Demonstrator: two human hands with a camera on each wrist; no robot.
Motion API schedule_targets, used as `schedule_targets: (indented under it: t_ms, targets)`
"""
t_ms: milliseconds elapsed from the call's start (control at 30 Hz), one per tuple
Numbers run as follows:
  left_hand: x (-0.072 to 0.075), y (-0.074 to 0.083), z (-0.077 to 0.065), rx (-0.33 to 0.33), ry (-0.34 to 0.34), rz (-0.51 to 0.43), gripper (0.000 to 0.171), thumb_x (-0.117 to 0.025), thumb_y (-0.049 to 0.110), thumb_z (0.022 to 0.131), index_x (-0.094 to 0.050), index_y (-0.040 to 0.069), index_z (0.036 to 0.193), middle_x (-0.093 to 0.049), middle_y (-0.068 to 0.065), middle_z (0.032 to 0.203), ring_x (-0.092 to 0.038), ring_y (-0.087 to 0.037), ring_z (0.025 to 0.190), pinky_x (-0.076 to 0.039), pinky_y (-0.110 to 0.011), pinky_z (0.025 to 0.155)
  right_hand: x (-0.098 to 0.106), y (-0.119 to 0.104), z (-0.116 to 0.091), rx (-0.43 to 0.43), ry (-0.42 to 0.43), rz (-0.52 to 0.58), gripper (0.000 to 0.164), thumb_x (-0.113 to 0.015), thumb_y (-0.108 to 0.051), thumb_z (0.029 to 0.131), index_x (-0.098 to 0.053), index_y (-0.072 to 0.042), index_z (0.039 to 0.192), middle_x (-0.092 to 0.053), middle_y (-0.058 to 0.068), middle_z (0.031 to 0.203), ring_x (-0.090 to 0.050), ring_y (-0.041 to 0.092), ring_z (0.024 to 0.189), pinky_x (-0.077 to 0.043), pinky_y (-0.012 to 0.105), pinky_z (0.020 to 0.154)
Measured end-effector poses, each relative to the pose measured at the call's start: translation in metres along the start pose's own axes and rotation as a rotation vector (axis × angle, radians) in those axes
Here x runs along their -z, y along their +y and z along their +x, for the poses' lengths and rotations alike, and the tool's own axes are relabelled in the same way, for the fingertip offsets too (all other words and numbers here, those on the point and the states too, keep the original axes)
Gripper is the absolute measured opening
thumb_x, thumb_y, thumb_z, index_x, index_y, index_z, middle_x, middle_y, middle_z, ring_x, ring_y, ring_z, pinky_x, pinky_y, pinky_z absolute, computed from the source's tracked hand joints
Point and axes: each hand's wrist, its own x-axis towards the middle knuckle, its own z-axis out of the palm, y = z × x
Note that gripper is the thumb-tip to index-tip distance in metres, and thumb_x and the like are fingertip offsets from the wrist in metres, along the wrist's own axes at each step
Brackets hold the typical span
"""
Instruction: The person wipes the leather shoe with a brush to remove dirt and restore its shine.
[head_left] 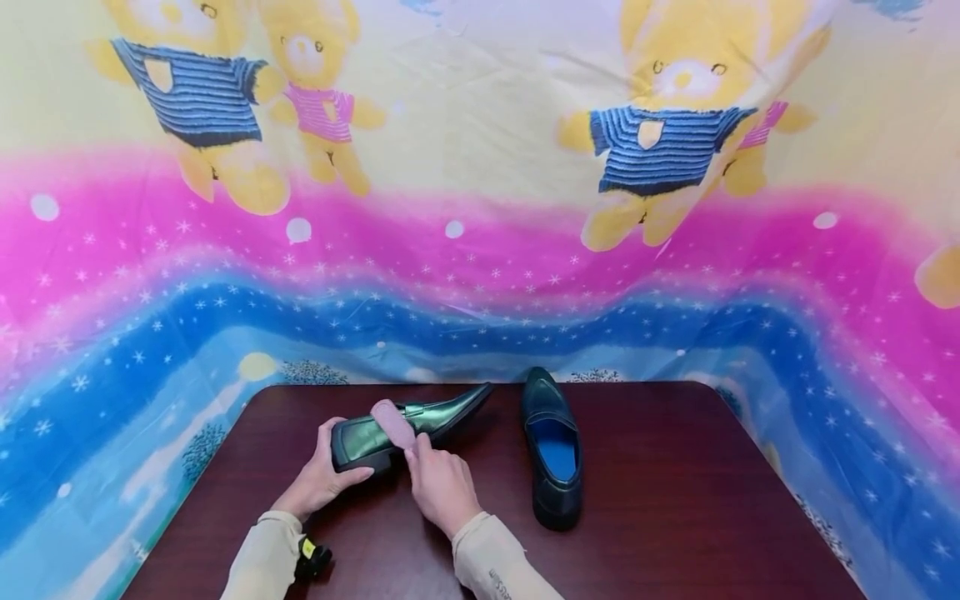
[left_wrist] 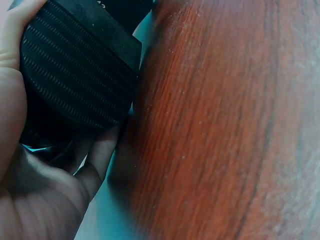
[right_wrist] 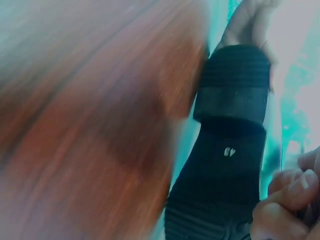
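Plainly, a patterned cloth (head_left: 457,200) hangs behind the worktop (head_left: 675,483), where the other shoe (head_left: 555,450) stands upright on the right, toe away, perhaps set aside to leave room for both hands. The held shoe (head_left: 442,417) is left of it, tilted so its sole faces the person and its green side shows; whether it touches the worktop, I cannot tell. At its heel end the left hand (head_left: 322,479) grips, thumb below and fingers round the back, probably to steady it while leaving most of the upper uncovered. The right hand (head_left: 442,487) pinches the near end of a pink pad (head_left: 393,425), likely to let the broad part reach the leather; it crosses the shoe's side, though how firmly it presses doesn't show. Smallest is 1 pale mark (right_wrist: 230,151) on the sole.
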Motion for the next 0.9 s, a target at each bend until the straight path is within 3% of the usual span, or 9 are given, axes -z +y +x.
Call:
schedule_targets:
  t_ms: [200, 367, 500, 733, 900]
  targets:
    - [-0.003, -0.002, -0.001, 0.016, -0.002, -0.026, 0.104, -0.086, 0.034, 0.086, -0.01, 0.02, 0.156, -0.047, -0.022, 0.144, -0.057, -0.032, 0.122, -0.049, -0.036, 0.099, -0.005, -0.025, 0.003, 0.125, -0.072, -0.033, 0.014, -0.053, -0.025, 0.108, -0.055, -0.012, 0.101, -0.061, -0.001, 0.065, -0.063, 0.019, 0.055, -0.043, 0.03, 0.048]
    - [-0.005, -0.002, 0.0, -0.036, 0.025, -0.005, 0.104, -0.089, 0.031, 0.083, -0.015, 0.016, 0.155, -0.048, -0.023, 0.144, -0.054, -0.035, 0.128, -0.042, -0.047, 0.108, -0.01, -0.042, 0.011, 0.145, -0.112, -0.087, 0.019, -0.051, -0.025, 0.108, -0.055, -0.016, 0.092, -0.062, -0.002, 0.065, -0.062, 0.016, 0.056, -0.043, 0.03, 0.049]
    - [-0.004, -0.001, -0.001, -0.041, 0.031, -0.005, 0.101, -0.089, 0.032, 0.083, -0.018, 0.018, 0.155, -0.048, -0.021, 0.146, -0.053, -0.033, 0.129, -0.042, -0.046, 0.108, -0.013, -0.049, 0.016, 0.153, -0.097, -0.125, 0.022, -0.051, -0.025, 0.108, -0.055, -0.017, 0.089, -0.059, -0.002, 0.06, -0.059, 0.016, 0.052, -0.041, 0.029, 0.047]
    - [-0.001, 0.002, -0.003, 0.015, 0.013, 0.004, 0.108, -0.087, 0.035, 0.085, -0.009, 0.015, 0.158, -0.049, -0.026, 0.144, -0.055, -0.036, 0.127, -0.043, -0.049, 0.107, -0.019, -0.044, 0.014, 0.126, -0.051, -0.15, 0.016, -0.057, -0.028, 0.106, -0.056, -0.017, 0.094, -0.062, -0.002, 0.06, -0.059, 0.017, 0.051, -0.04, 0.03, 0.045]
    - [0.001, 0.003, -0.001, 0.049, -0.002, 0.007, 0.107, -0.085, 0.038, 0.086, -0.007, 0.022, 0.157, -0.048, -0.024, 0.144, -0.06, -0.033, 0.118, -0.049, -0.044, 0.099, -0.018, -0.022, 0.011, 0.103, 0.009, -0.094, 0.015, -0.057, -0.026, 0.106, -0.054, -0.015, 0.096, -0.063, -0.001, 0.059, -0.059, 0.021, 0.049, -0.036, 0.032, 0.043]
